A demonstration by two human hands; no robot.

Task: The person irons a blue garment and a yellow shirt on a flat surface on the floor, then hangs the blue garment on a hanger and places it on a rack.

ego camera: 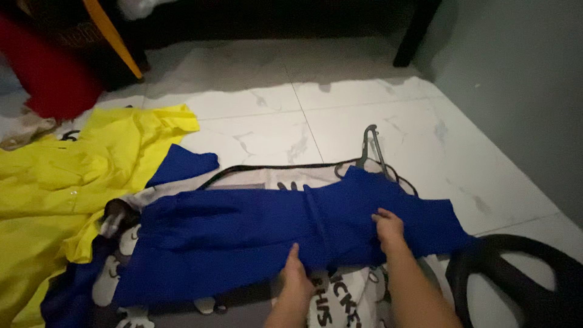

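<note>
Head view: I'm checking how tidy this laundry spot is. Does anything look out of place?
Yes. A grey hanger lies loose on the tiled floor, partly under the blue garment, and a yellow garment sits crumpled beside it.

Two hands (296, 276) (388, 228), one blue garment (243, 234), one yellow garment (54, 182), one hanger (370, 146).

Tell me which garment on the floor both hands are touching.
The blue garment, spread flat in the middle; the left hand and right hand rest on it. The yellow garment lies untouched at left.
</note>
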